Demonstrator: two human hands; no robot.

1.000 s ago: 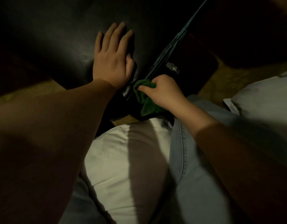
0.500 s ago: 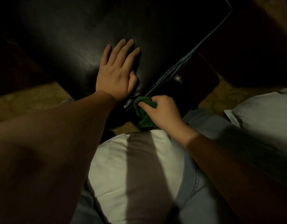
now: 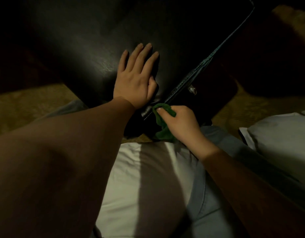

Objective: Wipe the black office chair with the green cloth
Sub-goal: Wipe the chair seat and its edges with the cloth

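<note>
The black office chair (image 3: 100,48) fills the dim upper part of the head view, its leather surface facing me and a stitched seam edge (image 3: 205,66) running diagonally. My left hand (image 3: 136,78) lies flat on the leather with straight fingers. My right hand (image 3: 179,124) grips the bunched green cloth (image 3: 162,121) and holds it against the chair's near lower corner, just below the left hand. Part of the cloth hangs down under the fingers.
A small pale tag or screw (image 3: 192,90) shows on the chair's dark side panel. Brownish patterned carpet (image 3: 28,107) lies on both sides. A white cushion or sheet (image 3: 282,134) sits at the right. My white shirt and blue jeans fill the bottom.
The view has tilted up, so both hands and the chair sit lower in frame. My right hand with the cloth stays at the same corner; the left hand stays flat on the leather.
</note>
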